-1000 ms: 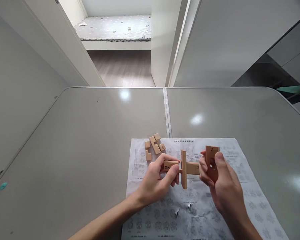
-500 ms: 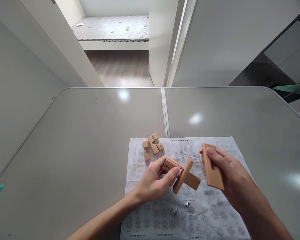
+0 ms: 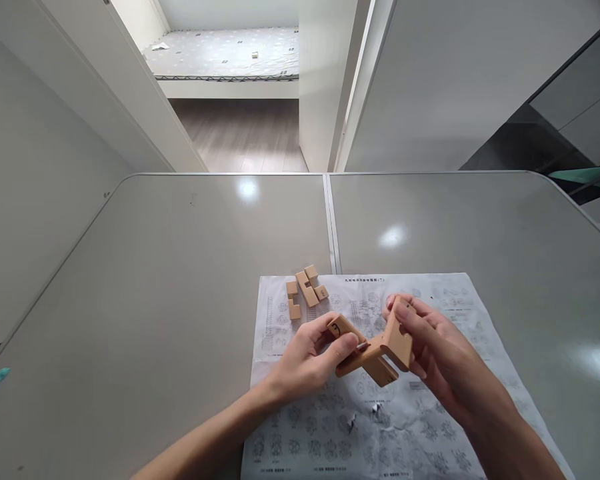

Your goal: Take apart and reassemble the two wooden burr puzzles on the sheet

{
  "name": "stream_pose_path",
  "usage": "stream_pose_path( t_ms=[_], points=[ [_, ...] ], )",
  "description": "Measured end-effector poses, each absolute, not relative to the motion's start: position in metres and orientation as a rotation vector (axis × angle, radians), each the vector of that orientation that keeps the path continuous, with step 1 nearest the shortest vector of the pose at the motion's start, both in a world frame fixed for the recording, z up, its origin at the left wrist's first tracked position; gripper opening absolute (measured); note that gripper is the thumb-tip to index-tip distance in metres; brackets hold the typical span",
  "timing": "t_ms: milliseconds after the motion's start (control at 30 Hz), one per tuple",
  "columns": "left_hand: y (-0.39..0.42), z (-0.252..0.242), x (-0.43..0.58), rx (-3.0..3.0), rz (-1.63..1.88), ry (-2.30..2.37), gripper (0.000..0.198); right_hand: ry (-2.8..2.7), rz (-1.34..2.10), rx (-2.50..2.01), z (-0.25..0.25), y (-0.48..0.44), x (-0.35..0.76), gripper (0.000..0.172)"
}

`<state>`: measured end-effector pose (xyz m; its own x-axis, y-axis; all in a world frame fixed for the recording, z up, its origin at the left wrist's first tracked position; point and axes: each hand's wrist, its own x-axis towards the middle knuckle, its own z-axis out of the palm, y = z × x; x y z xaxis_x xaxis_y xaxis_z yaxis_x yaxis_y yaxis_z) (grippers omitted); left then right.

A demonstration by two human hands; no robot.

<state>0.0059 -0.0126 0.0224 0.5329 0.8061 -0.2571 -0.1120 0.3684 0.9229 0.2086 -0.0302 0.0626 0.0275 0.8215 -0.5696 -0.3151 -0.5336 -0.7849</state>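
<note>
Wooden assembly (image 3: 363, 358): interlocked pieces held above the middle of the printed sheet, tilted, one long piece crossing the others; a dark character shows on the end at the left hand.
Left hand (image 3: 313, 357): over the left half of the printed sheet, fingers narrow, pinching the marked end of the wooden assembly with the thumb on top.
Notched wooden block (image 3: 399, 343): above the printed sheet, right of its middle, slanted, meeting the wooden assembly in this view; whether the two interlock cannot be told.
Right hand (image 3: 437, 343): over the right half of the printed sheet, fingers closed around the notched wooden block, thumb along its face.
Torn spots (image 3: 376, 407): two small ragged flaps in the near half of the printed sheet.
Printed sheet (image 3: 405, 430): creased, covered with rows of small diagrams, flat under both hands.
Teal spot (image 3: 1, 375): well left of the printed sheet.
Small notched blocks (image 3: 307, 291): grouped at the far left corner of the printed sheet, one standing slightly apart from the others.
Tabletop (image 3: 205, 280): grey and glossy, carrying the printed sheet, with a pale seam (image 3: 331, 220) running away from the sheet's far edge.
Floor (image 3: 240, 127): wood-look, beyond the printed sheet.
Bed (image 3: 205, 60): farthest past the printed sheet, with a patterned cover.
</note>
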Motion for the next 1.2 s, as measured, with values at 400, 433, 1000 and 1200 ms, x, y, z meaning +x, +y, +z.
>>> stream_pose_path(
  t_ms=[400, 433, 1000, 1200],
  points=[
    [-0.012, 0.022, 0.006, 1.083, 0.701, 0.771, 0.043, -0.435, 1.714, -1.403, 0.068, -0.039, 0.198, 0.047],
    [-0.012, 0.022, 0.006, 1.086, 0.702, 0.771, 0.043, -0.433, 1.722, -1.403, 0.067, -0.039, 0.198, 0.046],
    [-0.012, 0.021, 0.005, 1.065, 0.73, 0.708, 0.045, -0.473, 1.951, -1.375, 0.044, -0.043, 0.198, 0.049],
    [-0.013, 0.023, 0.005, 1.051, 0.732, 0.752, 0.045, -0.561, 1.964, -1.404, 0.036, -0.044, 0.201, 0.048]
  ],
)
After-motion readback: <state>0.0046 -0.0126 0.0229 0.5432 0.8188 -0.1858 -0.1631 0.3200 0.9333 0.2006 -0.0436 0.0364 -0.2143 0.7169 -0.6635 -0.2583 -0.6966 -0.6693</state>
